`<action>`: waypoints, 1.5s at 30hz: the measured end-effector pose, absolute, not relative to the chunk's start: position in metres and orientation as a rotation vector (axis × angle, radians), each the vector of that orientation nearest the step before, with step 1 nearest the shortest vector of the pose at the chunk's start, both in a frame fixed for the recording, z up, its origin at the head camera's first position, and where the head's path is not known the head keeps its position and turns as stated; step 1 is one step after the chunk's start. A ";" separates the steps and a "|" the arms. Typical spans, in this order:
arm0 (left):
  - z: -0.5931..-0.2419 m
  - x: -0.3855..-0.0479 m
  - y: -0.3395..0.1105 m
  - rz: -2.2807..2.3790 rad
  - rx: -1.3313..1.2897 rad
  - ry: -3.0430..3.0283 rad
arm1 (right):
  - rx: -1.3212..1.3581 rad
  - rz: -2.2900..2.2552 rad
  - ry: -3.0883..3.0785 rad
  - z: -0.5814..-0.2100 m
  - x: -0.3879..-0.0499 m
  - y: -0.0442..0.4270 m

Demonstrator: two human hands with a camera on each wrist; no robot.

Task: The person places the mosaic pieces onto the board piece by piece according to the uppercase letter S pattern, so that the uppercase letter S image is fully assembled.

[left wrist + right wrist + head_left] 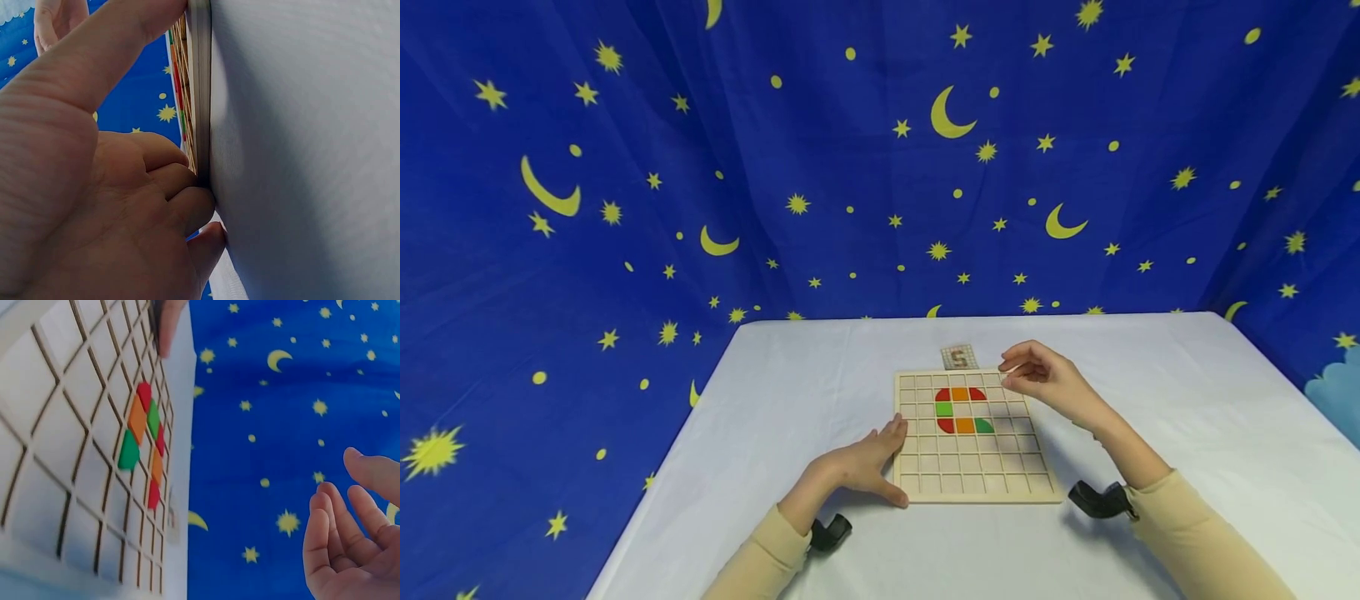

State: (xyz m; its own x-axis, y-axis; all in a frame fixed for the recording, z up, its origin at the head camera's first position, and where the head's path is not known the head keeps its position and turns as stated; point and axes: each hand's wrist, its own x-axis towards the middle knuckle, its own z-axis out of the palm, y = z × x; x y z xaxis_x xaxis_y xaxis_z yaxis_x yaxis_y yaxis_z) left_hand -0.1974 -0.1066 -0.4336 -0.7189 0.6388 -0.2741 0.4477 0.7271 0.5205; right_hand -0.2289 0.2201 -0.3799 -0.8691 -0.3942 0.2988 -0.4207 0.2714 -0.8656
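A wooden grid board (925,487) lies on the white table, with red, orange and green pieces in several cells; one is a green quarter piece (984,426), also in the right wrist view (129,451). My left hand (865,463) rests at the board's left edge, thumb and fingers spread against its side; in the left wrist view the hand (112,187) touches the edge. Above the board's upper right corner hangs my right hand (1051,385), fingers loosely bent; in the right wrist view this hand (353,544) holds nothing.
A small card (958,357) with an S-like figure lies behind the board, close to its far edge. Blue cloth (865,167) with yellow stars and moons hangs behind and at both sides of the white table (820,375). Black devices sit at both wrists.
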 end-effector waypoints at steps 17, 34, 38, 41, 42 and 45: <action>-0.433 -0.196 -0.108 0.590 0.823 2.490 | 0.508 1.562 -2.490 -0.381 -0.211 0.299; -0.434 -0.196 -0.108 0.618 0.811 2.469 | 0.289 1.553 -2.459 -0.409 -0.210 0.341; -0.435 -0.197 -0.108 0.608 0.818 2.474 | 0.253 1.525 -2.491 -0.433 -0.220 0.351; -0.436 -0.197 -0.107 0.603 0.810 2.482 | 0.213 1.454 -2.557 -0.445 -0.225 0.354; -0.435 -0.197 -0.107 0.603 0.805 2.482 | 0.184 1.435 -2.567 -0.448 -0.225 0.354; -0.436 -0.197 -0.107 0.605 0.791 2.483 | 0.129 1.433 -2.606 -0.445 -0.221 0.349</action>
